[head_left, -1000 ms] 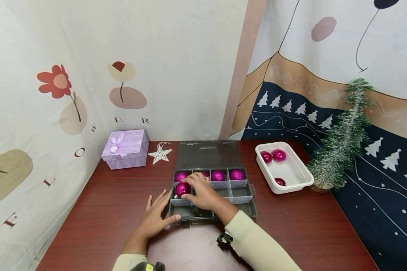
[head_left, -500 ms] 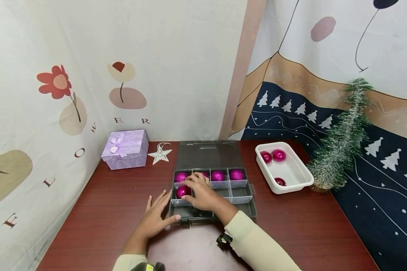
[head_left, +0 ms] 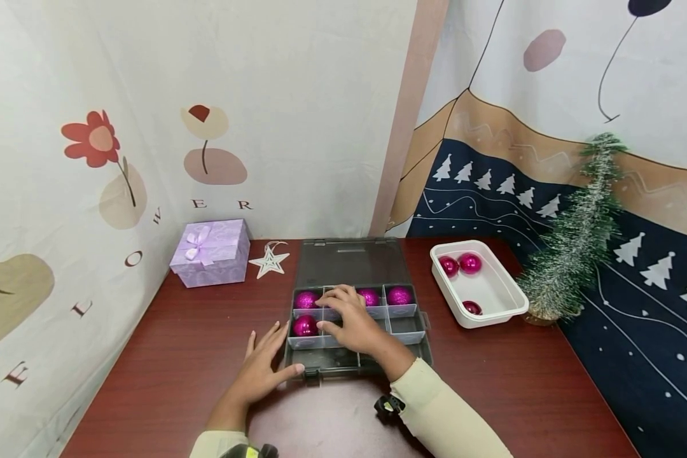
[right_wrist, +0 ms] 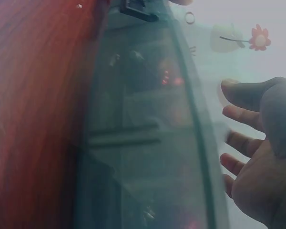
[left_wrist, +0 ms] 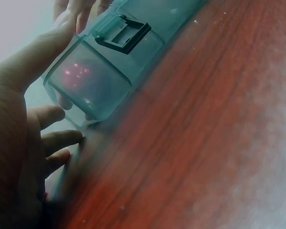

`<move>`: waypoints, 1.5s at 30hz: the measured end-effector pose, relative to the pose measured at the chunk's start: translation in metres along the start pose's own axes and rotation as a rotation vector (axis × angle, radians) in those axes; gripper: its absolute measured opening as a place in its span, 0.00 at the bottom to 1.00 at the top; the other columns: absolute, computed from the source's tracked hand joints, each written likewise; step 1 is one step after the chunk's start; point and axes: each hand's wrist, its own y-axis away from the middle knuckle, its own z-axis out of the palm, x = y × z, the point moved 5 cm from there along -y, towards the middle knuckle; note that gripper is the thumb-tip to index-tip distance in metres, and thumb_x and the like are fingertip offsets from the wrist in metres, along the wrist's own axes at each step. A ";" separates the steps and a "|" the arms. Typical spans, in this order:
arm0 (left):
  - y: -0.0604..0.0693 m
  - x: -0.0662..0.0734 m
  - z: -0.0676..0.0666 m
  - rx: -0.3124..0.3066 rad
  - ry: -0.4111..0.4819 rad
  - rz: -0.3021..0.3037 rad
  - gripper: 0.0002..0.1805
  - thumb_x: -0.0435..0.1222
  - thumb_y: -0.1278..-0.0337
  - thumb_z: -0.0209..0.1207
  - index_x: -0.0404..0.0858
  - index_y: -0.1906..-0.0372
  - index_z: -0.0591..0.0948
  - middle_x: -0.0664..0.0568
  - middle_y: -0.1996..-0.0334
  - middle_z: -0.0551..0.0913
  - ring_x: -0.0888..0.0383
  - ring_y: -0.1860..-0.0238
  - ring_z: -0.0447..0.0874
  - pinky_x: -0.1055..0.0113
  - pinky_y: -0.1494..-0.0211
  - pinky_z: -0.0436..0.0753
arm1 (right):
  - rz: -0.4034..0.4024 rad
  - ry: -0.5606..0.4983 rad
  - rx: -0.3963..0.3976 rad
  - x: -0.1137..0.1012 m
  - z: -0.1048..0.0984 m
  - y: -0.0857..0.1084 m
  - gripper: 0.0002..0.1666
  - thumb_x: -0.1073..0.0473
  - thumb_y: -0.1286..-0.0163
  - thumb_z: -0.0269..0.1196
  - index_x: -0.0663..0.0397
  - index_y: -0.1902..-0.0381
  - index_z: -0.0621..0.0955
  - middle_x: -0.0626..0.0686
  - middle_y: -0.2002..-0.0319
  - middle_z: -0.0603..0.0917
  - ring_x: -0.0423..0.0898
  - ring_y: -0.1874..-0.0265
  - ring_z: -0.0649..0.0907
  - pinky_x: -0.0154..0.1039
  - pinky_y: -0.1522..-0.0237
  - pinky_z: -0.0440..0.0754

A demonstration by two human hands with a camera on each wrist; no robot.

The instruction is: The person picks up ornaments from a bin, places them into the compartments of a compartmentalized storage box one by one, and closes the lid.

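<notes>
A dark translucent divider box (head_left: 320, 359) lies on the table with its lid laid back. In the head view, a shiny magenta Christmas bauble (head_left: 305, 326) sits in the left compartment of the middle row. My right hand (head_left: 352, 321) hovers just to its right, fingers loosely bent, with nothing held. Behind, the back row bears glittery baubles (head_left: 399, 295), and my right hand covers its second compartment. My left hand (head_left: 263, 366) rests at the box's left front corner, fingers spread, thumb at the front edge near the latch (left_wrist: 124, 36).
To the right is a white tub (head_left: 495, 296) with three shiny baubles (head_left: 470, 263). Beside it stands a small frosted Christmas tree (head_left: 578, 242). At the back left are a lilac gift box (head_left: 212, 254) and a white star ornament (head_left: 270, 261).
The bauble has gone down into the middle row's left compartment. My right hand has let go of it and moved slightly right. My left hand has stayed put.
</notes>
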 end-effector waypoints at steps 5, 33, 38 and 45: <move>0.000 0.000 0.000 0.004 0.002 0.005 0.54 0.57 0.41 0.73 0.36 0.16 0.67 0.37 0.19 0.72 0.30 0.16 0.62 0.18 0.17 0.36 | -0.025 -0.011 0.072 0.004 -0.019 0.006 0.22 0.60 0.26 0.74 0.57 0.37 0.87 0.60 0.34 0.83 0.65 0.22 0.69 0.72 0.28 0.65; 0.002 0.003 -0.002 0.013 -0.003 0.023 0.55 0.58 0.41 0.72 0.35 0.16 0.67 0.35 0.19 0.72 0.29 0.16 0.62 0.18 0.17 0.36 | 0.114 0.017 0.392 0.085 -0.161 0.073 0.22 0.67 0.28 0.73 0.65 0.37 0.85 0.67 0.35 0.83 0.66 0.28 0.73 0.71 0.23 0.68; 0.002 0.003 -0.002 0.007 0.004 0.023 0.54 0.58 0.40 0.72 0.35 0.16 0.67 0.35 0.19 0.72 0.29 0.16 0.62 0.18 0.18 0.36 | 0.141 0.035 0.442 0.102 -0.188 0.087 0.22 0.70 0.29 0.72 0.68 0.38 0.85 0.70 0.35 0.82 0.66 0.33 0.75 0.54 0.30 0.73; 0.002 0.004 -0.003 0.018 -0.014 0.035 0.55 0.60 0.41 0.72 0.35 0.16 0.67 0.36 0.20 0.73 0.28 0.16 0.63 0.17 0.18 0.38 | 0.314 0.071 0.347 0.138 -0.224 0.103 0.21 0.63 0.21 0.68 0.68 0.36 0.83 0.70 0.34 0.84 0.63 0.38 0.81 0.40 0.42 0.81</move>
